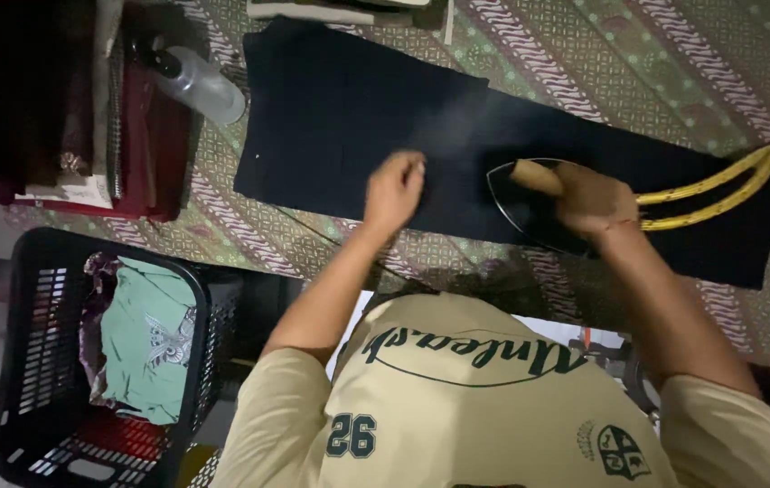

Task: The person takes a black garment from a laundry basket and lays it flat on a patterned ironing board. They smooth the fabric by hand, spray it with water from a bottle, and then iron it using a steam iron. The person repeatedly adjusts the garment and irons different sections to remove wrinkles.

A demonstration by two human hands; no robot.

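Right hand [595, 201] gripped the iron [530, 203] w/ yellow cord [719, 185] — left hand [394, 190], fingers loosely curled, pressed the dark garment [331, 117] flat.

A black plastic basket [19, 361] stands on the floor at the bottom left, with a green shirt [145, 348] and some red cloth [118, 434] inside. A clear spray bottle [200, 83] lies near the top left edge of the patterned cloth [674, 72]. Beside it sits a pile of dark red folded clothes [145, 136].
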